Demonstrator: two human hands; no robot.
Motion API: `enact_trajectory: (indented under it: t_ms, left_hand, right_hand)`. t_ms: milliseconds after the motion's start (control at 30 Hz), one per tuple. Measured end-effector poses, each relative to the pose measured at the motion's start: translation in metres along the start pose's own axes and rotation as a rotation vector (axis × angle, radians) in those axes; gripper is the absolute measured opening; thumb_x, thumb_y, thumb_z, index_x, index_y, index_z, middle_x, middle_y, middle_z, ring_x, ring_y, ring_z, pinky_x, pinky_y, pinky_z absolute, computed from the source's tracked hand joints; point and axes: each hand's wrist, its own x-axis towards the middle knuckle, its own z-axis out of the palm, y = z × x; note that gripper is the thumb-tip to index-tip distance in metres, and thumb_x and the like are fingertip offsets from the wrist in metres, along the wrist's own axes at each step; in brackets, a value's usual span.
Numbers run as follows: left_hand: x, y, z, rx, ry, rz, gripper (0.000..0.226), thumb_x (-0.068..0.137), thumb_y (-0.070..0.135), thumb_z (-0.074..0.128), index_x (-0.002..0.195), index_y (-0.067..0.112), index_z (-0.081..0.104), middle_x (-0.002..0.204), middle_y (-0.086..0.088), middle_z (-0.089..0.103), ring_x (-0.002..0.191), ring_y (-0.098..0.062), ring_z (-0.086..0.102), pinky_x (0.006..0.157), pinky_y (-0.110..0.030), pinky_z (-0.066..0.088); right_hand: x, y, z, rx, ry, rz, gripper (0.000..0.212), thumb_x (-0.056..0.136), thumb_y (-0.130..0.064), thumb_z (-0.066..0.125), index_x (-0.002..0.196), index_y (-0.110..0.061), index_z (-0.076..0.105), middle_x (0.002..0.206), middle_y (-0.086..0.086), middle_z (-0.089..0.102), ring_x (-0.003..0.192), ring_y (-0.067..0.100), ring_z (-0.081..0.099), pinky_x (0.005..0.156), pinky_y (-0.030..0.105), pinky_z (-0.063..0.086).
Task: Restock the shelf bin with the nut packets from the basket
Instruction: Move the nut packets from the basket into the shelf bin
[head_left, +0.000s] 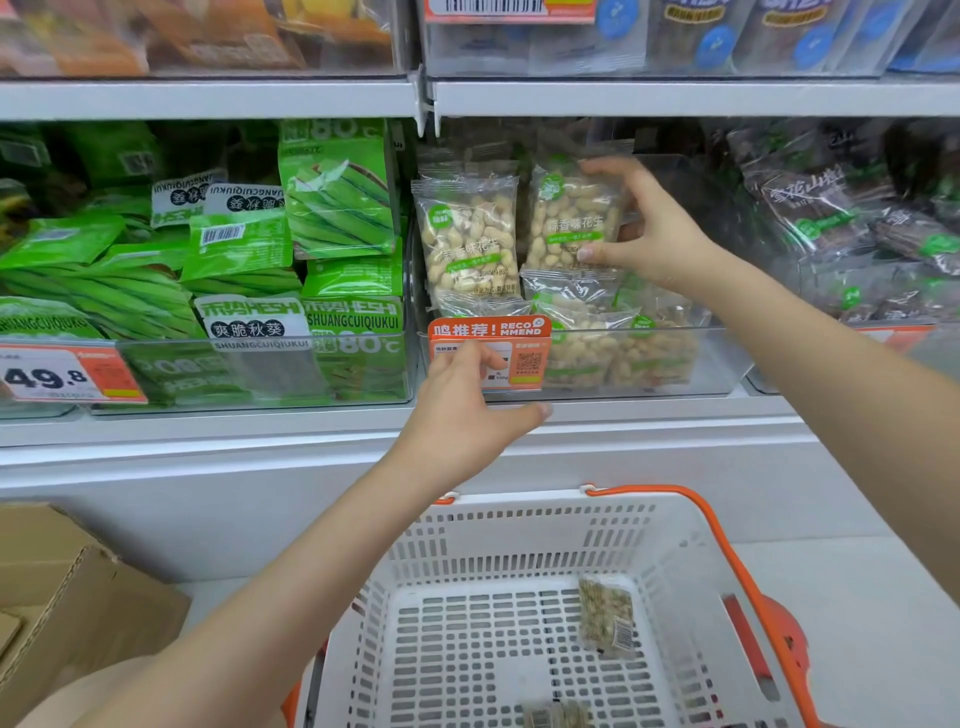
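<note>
— Right hand (644, 228)?
— Up inside the clear shelf bin (717, 364); thumb below and fingers above, pinching an upright peanut packet (569, 218) by its right edge; held packet just beside a second upright peanut packet (467, 236) on its left, the two edges close, touching or not hard to tell.

— And the left hand (462, 410)?
— Lower down, at the front of the same bin; fingers laid over the orange price tag (519, 345) clipped to the front wall; thumb stretched out to the right along the bin's bottom edge; gripping the wall or merely resting on it, impossible to say.

— Rest of the bin?
— More peanut packets (618, 343) lying flat in a heap behind the front wall, below the two upright ones.

— The basket?
— White basket (519, 525) with orange handles on the floor, directly below the hands; one small nut packet (606, 616) lying on its perforated bottom toward the right; another packet (556, 716) barely showing at the lower edge of the view, too cut off to read.

— Around it?
— Green okra snack bags (337, 197) crammed in the bin to the left; dark packets (831, 208) in the bin to the right; brown cardboard box (67, 597) at the lower left on the floor.
</note>
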Motion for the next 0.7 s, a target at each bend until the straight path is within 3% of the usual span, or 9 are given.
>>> enact_trajectory:
  t_ms: [100,167,300,400,533,700]
  left_hand:
    - [-0.001,-0.001,-0.002,0.009,0.002,0.007,0.049,0.073,0.039,0.076,0.108,0.022,0.048,0.117,0.0,0.045,0.11,-0.014,0.046,0.096,-0.028,0.039]
    - [-0.003,-0.002,0.0,0.016,-0.016,0.001,0.049,0.074,0.04,0.076,0.11,0.022,0.048,0.119,0.0,0.044,0.113,-0.015,0.045,0.097,-0.028,0.038]
    - [-0.006,-0.001,0.007,0.027,-0.058,-0.019,0.05,0.075,0.041,0.074,0.113,0.023,0.047,0.116,0.002,0.04,0.118,-0.019,0.044,0.1,-0.03,0.037]
    - [-0.007,0.0,0.01,0.037,-0.073,-0.026,0.052,0.075,0.041,0.075,0.114,0.022,0.047,0.116,0.001,0.04,0.121,-0.022,0.042,0.103,-0.035,0.036]
    - [-0.009,-0.004,0.011,0.06,-0.065,-0.011,0.051,0.075,0.04,0.075,0.114,0.021,0.048,0.113,0.002,0.039,0.119,-0.021,0.043,0.102,-0.035,0.037]
    - [-0.019,-0.018,0.015,0.074,-0.097,-0.016,0.051,0.076,0.04,0.074,0.115,0.02,0.047,0.117,0.001,0.042,0.114,-0.018,0.046,0.095,-0.036,0.044]
  right_hand:
    - [-0.001,0.0,-0.001,-0.007,-0.041,0.0,0.074,0.077,-0.009,0.077,0.13,-0.042,0.038,0.127,-0.025,0.042,0.086,-0.015,0.05,0.081,0.011,0.045]
    - [-0.001,0.0,0.001,-0.048,-0.061,0.003,0.076,0.077,-0.008,0.077,0.134,-0.038,0.037,0.134,-0.022,0.039,0.091,-0.006,0.05,0.081,0.009,0.045]
    - [-0.001,0.001,0.006,-0.127,-0.025,-0.017,0.081,0.074,-0.015,0.08,0.137,-0.041,0.037,0.134,-0.018,0.042,0.112,0.01,0.043,0.101,0.035,0.044]
    - [-0.004,-0.001,0.003,-0.067,-0.026,-0.005,0.082,0.075,-0.014,0.08,0.138,-0.042,0.036,0.135,-0.017,0.04,0.112,0.011,0.044,0.1,0.036,0.047]
    - [-0.017,-0.007,-0.002,-0.018,0.018,-0.002,0.088,0.075,-0.014,0.08,0.141,-0.045,0.031,0.14,-0.012,0.034,0.127,0.016,0.039,0.099,0.035,0.049]
    - [-0.056,-0.026,-0.008,0.02,0.202,0.04,0.082,0.078,-0.019,0.078,0.138,-0.049,0.031,0.129,-0.002,0.035,0.112,0.014,0.051,0.095,0.024,0.048]
